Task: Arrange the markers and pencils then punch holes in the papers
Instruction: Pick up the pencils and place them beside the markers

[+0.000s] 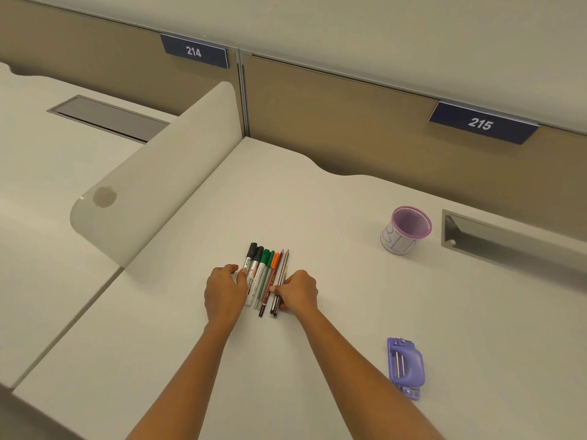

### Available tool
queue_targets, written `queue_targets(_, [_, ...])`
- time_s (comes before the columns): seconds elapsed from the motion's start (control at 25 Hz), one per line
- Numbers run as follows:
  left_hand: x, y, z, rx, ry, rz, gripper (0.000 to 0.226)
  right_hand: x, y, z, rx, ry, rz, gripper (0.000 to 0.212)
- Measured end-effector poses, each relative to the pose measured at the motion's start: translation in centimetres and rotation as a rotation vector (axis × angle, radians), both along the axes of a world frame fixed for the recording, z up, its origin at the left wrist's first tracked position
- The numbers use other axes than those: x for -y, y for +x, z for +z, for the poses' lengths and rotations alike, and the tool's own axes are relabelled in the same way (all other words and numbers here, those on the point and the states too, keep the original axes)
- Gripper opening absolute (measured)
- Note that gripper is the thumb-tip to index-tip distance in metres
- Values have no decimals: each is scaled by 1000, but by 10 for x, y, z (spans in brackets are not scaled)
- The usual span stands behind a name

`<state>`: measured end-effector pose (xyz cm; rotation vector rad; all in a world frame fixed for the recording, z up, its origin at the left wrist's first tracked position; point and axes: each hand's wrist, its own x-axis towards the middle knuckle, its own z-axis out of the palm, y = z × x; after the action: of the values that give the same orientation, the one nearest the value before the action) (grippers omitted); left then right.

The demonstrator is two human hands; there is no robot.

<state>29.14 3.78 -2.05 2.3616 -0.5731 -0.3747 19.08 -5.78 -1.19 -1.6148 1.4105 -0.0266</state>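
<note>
Pale counter [349,312], centre frame: left hand [224,289] and right hand [298,292], fingers loosely curled, squared the markers [258,274] and pencils [281,281]. Arranging appeared underway; next, likely the hole punch [406,366], lower right.

The desk [317,360] is lying bare around the pens [265,277], which the left hand [224,292] and right hand [298,292] are flanking. A cup [406,231] is standing well right; a punch [406,366] is lying near right. A divider [152,182] is walling off the left.
</note>
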Motion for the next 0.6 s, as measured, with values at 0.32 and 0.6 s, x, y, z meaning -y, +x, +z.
queue_targets(0.32, [1, 6, 2, -23, 26, -23, 37, -1, 1, 2, 0, -6, -32, 31])
queue_targets(0.6, [2, 6, 7, -32, 9, -9, 33, -1, 3, 2, -11, -4, -58, 28])
